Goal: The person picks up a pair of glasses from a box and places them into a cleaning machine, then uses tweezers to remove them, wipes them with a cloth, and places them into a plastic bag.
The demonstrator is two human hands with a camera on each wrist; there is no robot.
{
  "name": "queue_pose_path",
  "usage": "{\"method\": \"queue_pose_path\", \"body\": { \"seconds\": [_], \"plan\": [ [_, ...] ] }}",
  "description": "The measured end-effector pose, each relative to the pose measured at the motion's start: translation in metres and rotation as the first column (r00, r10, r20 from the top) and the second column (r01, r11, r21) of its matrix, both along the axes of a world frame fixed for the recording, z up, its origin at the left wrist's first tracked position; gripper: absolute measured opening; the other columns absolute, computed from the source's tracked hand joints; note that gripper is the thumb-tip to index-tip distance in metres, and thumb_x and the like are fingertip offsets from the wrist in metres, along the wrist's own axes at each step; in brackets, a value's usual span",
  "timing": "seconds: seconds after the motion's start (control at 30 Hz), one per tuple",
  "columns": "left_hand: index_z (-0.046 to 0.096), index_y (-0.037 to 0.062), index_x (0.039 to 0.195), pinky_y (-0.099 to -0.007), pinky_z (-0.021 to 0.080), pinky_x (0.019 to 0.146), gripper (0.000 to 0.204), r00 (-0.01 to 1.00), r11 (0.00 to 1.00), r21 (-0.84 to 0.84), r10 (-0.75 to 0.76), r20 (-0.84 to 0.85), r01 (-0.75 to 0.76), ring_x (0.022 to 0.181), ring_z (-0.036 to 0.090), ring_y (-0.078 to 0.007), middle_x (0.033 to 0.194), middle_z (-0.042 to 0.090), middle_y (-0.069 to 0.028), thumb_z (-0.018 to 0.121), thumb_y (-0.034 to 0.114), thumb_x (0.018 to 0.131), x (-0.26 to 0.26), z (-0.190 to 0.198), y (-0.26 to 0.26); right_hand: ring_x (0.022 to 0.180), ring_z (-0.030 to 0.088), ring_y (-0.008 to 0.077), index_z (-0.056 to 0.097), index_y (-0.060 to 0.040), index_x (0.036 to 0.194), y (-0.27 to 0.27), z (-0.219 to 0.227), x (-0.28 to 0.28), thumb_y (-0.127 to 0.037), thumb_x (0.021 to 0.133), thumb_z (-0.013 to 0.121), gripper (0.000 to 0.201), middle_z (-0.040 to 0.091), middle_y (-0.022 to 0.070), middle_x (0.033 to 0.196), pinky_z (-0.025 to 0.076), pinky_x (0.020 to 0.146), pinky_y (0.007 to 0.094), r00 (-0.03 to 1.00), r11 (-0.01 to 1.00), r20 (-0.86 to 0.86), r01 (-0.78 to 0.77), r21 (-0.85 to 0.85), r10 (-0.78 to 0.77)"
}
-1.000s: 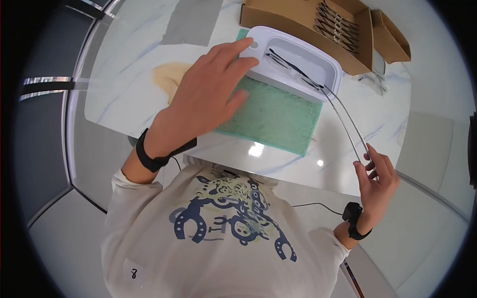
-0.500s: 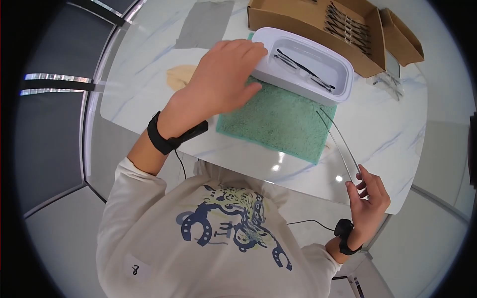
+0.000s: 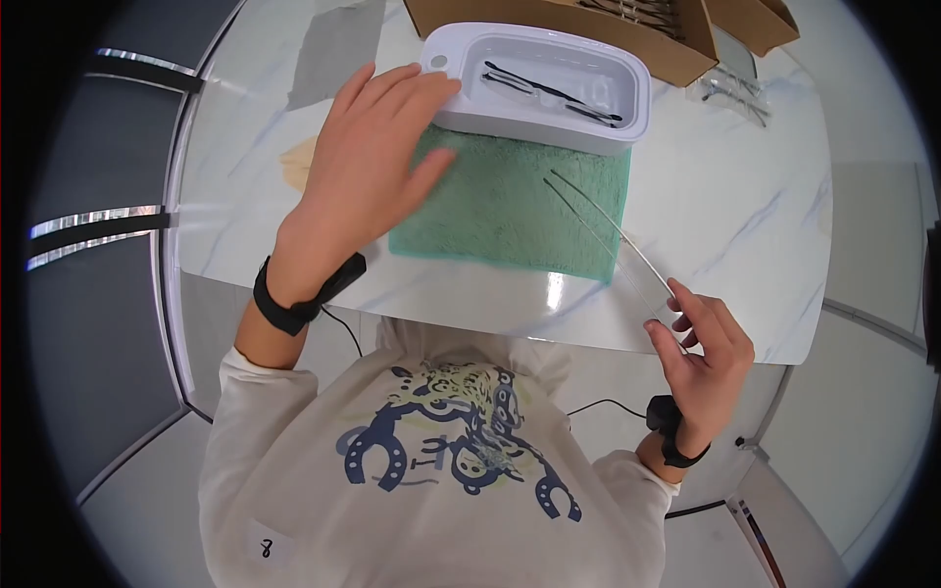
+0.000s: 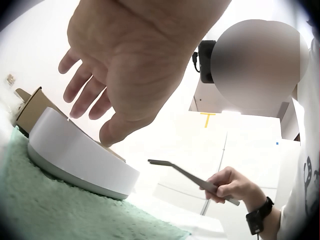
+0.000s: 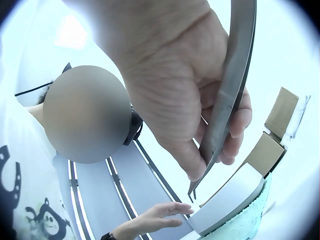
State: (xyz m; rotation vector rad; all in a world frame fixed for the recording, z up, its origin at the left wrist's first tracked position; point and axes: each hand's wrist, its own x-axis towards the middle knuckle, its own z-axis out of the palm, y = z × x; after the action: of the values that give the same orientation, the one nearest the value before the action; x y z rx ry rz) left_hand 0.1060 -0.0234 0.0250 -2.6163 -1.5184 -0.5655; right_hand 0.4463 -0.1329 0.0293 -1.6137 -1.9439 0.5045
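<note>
My left hand (image 3: 368,162) is held with fingers extended at the left end of a white ultrasonic cleaner (image 3: 539,140), fingertips right by its round button (image 3: 439,62). In the cleaner's basin lies a pair of glasses (image 3: 554,93) with dark temples. My right hand (image 3: 706,358) pinches long metal tweezers (image 3: 642,260) between thumb and fingers. The tweezers' two tips stand apart over the green towel (image 3: 500,206), with nothing between them. In the left wrist view, the tweezers (image 4: 190,176) show a bent tip end.
Behind the cleaner stands a cardboard box (image 3: 676,59) holding several pairs of glasses (image 3: 637,12). More glasses in clear wrapping (image 3: 735,95) lie to its right. A grey cloth (image 3: 338,49) and a beige cloth (image 3: 297,165) are on the marble-patterned table (image 3: 725,216) at left.
The tweezers have drawn back from the glasses, leaving them in the basin, and their tips now hover over the towel. My left hand stays by the button end.
</note>
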Motion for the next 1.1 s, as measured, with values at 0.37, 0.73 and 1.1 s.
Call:
{"method": "queue_pose_path", "body": {
  "seconds": [0.37,0.73,1.1],
  "plan": [
    [0.070,0.0043,0.109,-0.0522,0.047,0.104,0.039,0.957,0.996,-0.053,-0.053,0.285,0.071,0.110,0.065,-0.0321,0.115,0.071,-0.0109,0.076,0.005,0.070,0.007,0.029,-0.049,0.064,0.064,0.0165,0.074,-0.0095,0.113,0.009,-0.008,-0.016,-0.013,0.070,0.088,0.045,0.070,0.0058,0.084,0.052,0.053,0.0273,1.000,0.996,0.007,0.001,-0.086,0.000],
    [0.071,0.0046,0.103,-0.0514,0.048,0.100,0.036,0.932,0.990,-0.045,-0.109,0.346,0.132,0.105,0.067,-0.0308,0.111,0.072,-0.0112,0.077,0.007,0.068,-0.001,0.031,-0.061,0.064,0.064,0.0166,0.074,-0.0099,0.113,0.020,-0.003,-0.036,-0.013,0.069,0.088,0.046,0.070,0.0062,0.084,0.052,0.052,0.0269,0.999,0.997,0.024,-0.041,-0.059,0.042],
    [0.071,0.0055,0.101,-0.0491,0.050,0.099,0.030,0.920,0.991,-0.067,-0.082,0.384,0.116,0.097,0.067,-0.0299,0.099,0.070,-0.0109,0.077,0.008,0.071,-0.005,0.023,-0.060,0.064,0.063,0.0145,0.074,-0.0100,0.115,0.031,0.009,-0.050,-0.008,0.067,0.088,0.050,0.071,0.0055,0.086,0.048,0.051,0.0256,0.999,0.999,0.028,-0.030,-0.016,0.031]
  ]
}}
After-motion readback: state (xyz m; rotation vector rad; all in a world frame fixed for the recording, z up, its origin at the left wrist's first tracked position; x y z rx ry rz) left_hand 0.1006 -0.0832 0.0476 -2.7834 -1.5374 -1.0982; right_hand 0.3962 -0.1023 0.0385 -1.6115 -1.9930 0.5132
